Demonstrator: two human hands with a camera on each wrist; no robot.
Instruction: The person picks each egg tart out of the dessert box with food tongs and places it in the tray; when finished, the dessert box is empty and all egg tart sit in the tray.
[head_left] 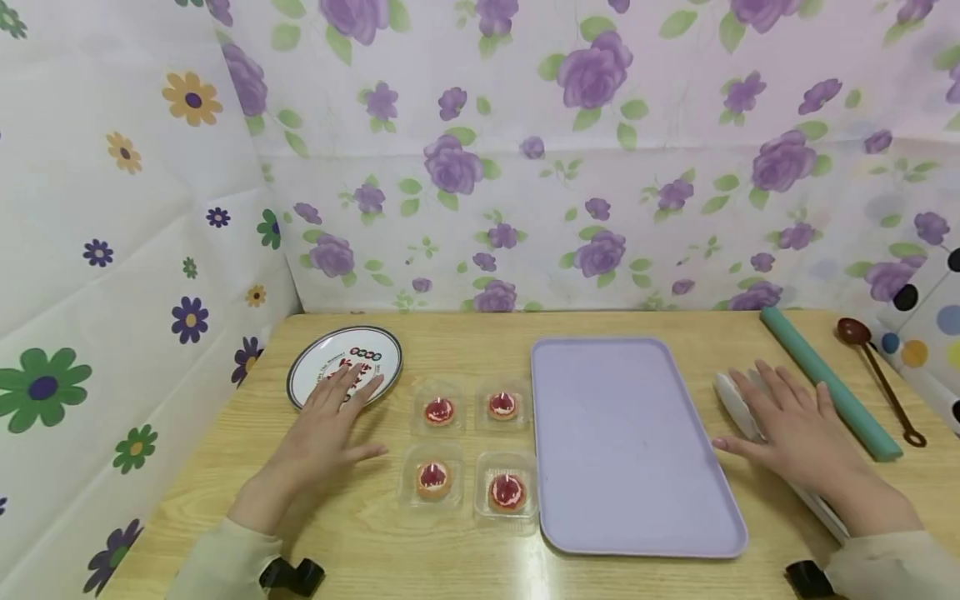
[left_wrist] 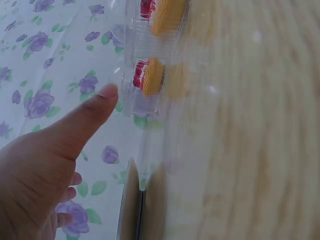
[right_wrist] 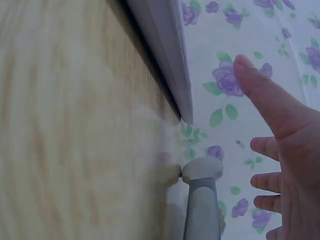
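Observation:
My left hand (head_left: 318, 442), fingers spread, hovers with its fingertips overlapping a white plate (head_left: 382, 346) with a dark blue rim and red print. In the left wrist view the thumb (left_wrist: 95, 110) points toward boxed tarts, above the plate's edge (left_wrist: 129, 205). My right hand (head_left: 802, 437) is spread over a long white-and-grey object (head_left: 738, 404), hiding its middle. The right wrist view shows its rounded head and grey handle (right_wrist: 202, 205) below the palm; the hand holds nothing. A lilac tray (head_left: 630, 450) lies just left of the right hand.
Several small red-topped tarts in clear plastic boxes, one a tart (head_left: 507, 493) at the front, sit between plate and tray. Farther right lie a teal roll (head_left: 832, 383) and a brown ladle (head_left: 873, 362). Flowered sheets (head_left: 525, 167) stand behind the wooden table (head_left: 420, 558) and on its left.

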